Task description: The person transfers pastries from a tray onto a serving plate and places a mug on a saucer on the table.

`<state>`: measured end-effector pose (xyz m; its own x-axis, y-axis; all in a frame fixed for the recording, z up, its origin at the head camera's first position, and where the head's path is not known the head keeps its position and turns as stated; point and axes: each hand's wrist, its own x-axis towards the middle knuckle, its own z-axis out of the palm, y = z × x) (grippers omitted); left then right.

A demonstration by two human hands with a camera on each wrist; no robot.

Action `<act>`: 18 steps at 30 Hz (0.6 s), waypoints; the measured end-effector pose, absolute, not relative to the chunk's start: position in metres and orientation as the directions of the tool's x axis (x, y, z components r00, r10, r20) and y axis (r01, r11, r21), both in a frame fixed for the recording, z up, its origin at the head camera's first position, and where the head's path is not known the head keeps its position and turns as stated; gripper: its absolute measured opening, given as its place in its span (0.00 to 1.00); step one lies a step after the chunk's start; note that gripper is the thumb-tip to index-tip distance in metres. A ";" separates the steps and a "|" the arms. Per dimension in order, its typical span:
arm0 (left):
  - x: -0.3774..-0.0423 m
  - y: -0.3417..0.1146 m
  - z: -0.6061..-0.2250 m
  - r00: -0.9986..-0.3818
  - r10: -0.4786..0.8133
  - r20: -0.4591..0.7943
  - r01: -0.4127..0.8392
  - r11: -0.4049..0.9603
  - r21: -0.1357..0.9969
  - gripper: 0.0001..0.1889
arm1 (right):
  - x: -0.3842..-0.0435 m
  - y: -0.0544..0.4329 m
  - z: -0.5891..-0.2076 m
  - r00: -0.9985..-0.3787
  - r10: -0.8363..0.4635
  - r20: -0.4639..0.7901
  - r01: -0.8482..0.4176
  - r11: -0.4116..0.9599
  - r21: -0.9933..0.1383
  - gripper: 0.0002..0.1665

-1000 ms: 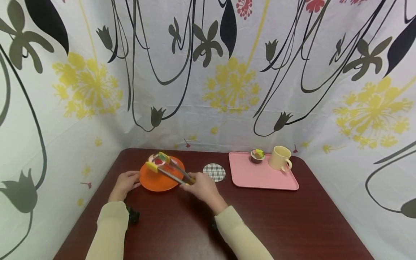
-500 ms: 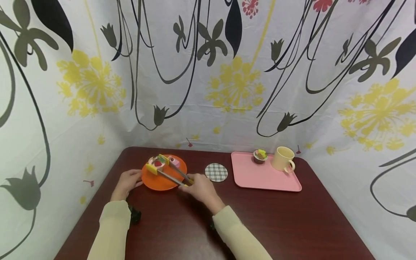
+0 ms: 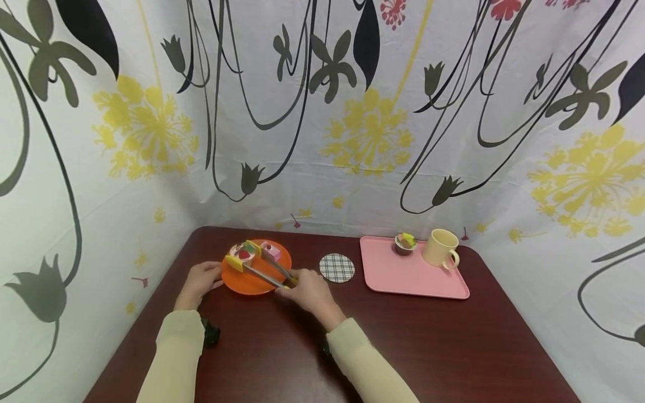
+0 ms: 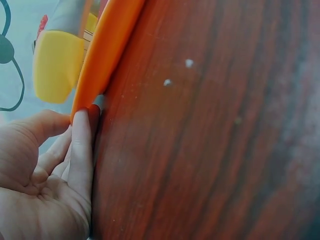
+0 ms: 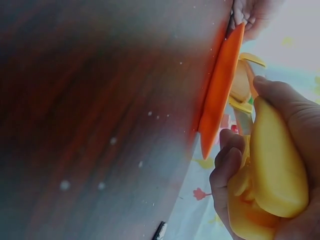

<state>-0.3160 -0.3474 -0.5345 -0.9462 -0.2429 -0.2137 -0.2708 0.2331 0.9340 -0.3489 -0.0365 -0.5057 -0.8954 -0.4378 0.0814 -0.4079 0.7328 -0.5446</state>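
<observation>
In the head view my left hand [image 3: 198, 284] is at the left edge of an orange plate [image 3: 247, 286]. The left wrist view shows its thumb and fingers pinching the plate's rim [image 4: 107, 45]. My right hand [image 3: 313, 292] grips tongs [image 3: 263, 274] with metal arms and yellow ends, their yellow handles [image 5: 277, 160] filling the palm in the right wrist view. Between the tong tips is a small round toy cake [image 3: 243, 253] with red and green on top, over the plate's far left part. A pink cake piece [image 3: 271, 250] sits behind the tongs on the same plate.
Right of the plate lies a round checked coaster [image 3: 337, 268]. A pink tray [image 3: 403, 277] farther right carries a small topped cup [image 3: 405, 244] and a yellow mug [image 3: 440, 248]. Patterned cloth [image 3: 302, 207] hangs behind the dark wooden table [image 3: 443, 341].
The tongs and round cake have come down a little toward the plate, showing more of the pink cake piece. Both hands keep their holds; the head view has shifted slightly.
</observation>
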 end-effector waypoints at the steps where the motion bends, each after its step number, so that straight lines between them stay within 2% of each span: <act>1: -0.316 -0.347 -0.534 -0.947 -0.241 -0.210 -0.267 0.236 0.934 0.30 | -0.349 -0.037 -0.506 -0.894 -0.440 0.080 -0.409 0.734 -0.542 0.35; 18: -0.312 -0.345 -0.531 -0.952 -0.232 -0.200 -0.254 0.234 0.938 0.30 | -0.344 -0.036 -0.504 -0.892 -0.451 0.035 -0.386 0.717 -0.580 0.39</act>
